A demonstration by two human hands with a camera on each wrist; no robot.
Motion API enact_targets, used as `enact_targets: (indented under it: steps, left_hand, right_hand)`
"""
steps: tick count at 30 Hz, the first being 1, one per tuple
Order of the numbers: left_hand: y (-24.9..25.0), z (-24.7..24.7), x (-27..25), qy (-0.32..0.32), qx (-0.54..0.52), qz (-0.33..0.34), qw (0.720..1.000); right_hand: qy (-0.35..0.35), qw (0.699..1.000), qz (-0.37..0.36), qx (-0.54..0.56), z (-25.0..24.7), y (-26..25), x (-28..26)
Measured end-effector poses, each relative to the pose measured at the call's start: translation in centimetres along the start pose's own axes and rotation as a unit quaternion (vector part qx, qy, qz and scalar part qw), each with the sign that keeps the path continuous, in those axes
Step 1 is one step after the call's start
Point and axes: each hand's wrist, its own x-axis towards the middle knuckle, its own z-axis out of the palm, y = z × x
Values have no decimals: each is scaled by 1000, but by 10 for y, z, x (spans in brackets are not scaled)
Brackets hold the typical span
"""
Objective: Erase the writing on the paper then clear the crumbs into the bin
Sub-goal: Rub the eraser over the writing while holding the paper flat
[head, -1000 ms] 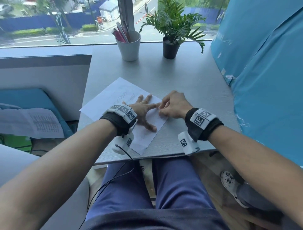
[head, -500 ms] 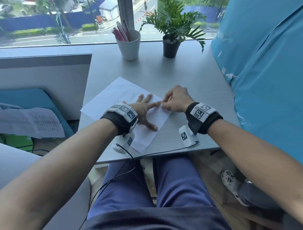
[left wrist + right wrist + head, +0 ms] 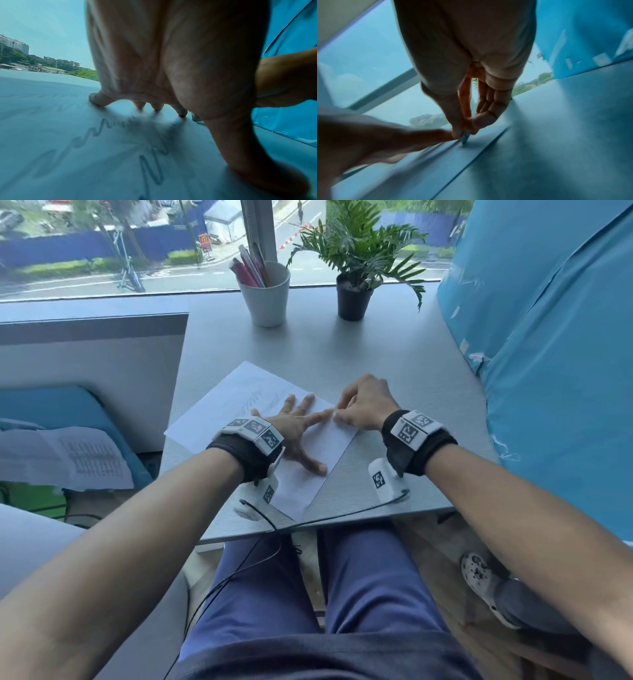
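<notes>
White paper (image 3: pixel 239 409) lies askew on your grey desk (image 3: pixel 394 361), one corner toward 12 o'clock and another reaching the near edge at 6 o'clock. Pencilled wavy lines (image 3: pixel 96 134) cross the sheet; they are looping scribbles that spell no readable word. Your left hand (image 3: pixel 296 429) lies flat on the paper, fingers straight and spread, the fingertips (image 3: pixel 100 101) pressing the sheet down and the thumb (image 3: pixel 313 465) pointing toward 5 o'clock. Your right hand (image 3: pixel 363 405) sits just at 3 o'clock of the left, at the paper's right edge, its thumb and forefinger closed narrowly on a small eraser (image 3: pixel 464 137) whose tip meets the sheet. The left forefinger touches the right thumb in the right wrist view, which is blurred. Crumbs cannot be made out, and no view shows a bin.

At 12 o'clock on the desk stand a white cup of pens (image 3: pixel 265 294) and, to its right, a potted fern (image 3: pixel 354 268) in a black pot. Each wrist carries a black band with white blocks of square black-and-white markers (image 3: pixel 255 429). Through the window (image 3: pixel 102 241), a small red roadside sign (image 3: pixel 205 242) bears a yellow arched M. Blue sheeting (image 3: pixel 565 354) hangs at 3 o'clock. A printed sheet (image 3: pixel 68 460) lies at 9 o'clock beyond the desk, its text too small to read.
</notes>
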Motion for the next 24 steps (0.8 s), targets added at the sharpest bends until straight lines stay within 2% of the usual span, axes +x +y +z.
enact_targets:
  steps: [3, 4, 6, 8, 11, 12, 14, 16, 19, 20, 22, 24]
  left_hand:
    - [-1, 2, -1, -5, 5, 2, 1000]
    - [-2, 3, -2, -3, 4, 4, 1000]
    - [-1, 3, -2, -1, 2, 6, 1000]
    - [-1, 4, -1, -3, 6, 3, 1000]
    - [-1, 3, -1, -8, 11, -3, 1000]
    - [-1, 3, -1, -7, 9, -1, 1000]
    - [-1, 3, -1, -5, 3, 6, 1000]
    - [-1, 3, -1, -5, 3, 3, 1000]
    - [-2, 4, 0, -6, 5, -1, 1000]
    - [-2, 4, 0, -5, 3, 2, 1000]
    - [-1, 3, -1, -5, 3, 4, 1000]
    - [-1, 3, -2, -6, 5, 1, 1000]
  right_hand:
    - [-72, 996, -52, -14, 11, -4, -15]
    - [-65, 997, -36, -10, 8, -2, -12]
    - [-7, 1000, 9, 6, -2, 5, -3]
    - [5, 1000, 3, -1, 2, 4, -6]
    - [-85, 994, -64, -13, 17, -7, -24]
    - [-82, 995, -50, -14, 14, -6, -21]
    - [-23, 1000, 4, 3, 0, 1, -8]
    - [-3, 1000, 2, -3, 2, 1, -8]
    - [-87, 993, -77, -36, 17, -10, -28]
    - [-88, 994, -62, -36, 13, -8, -25]
    - [-31, 1000, -2, -5, 1, -1, -11]
    - [0, 1000, -1, -8, 3, 0, -9]
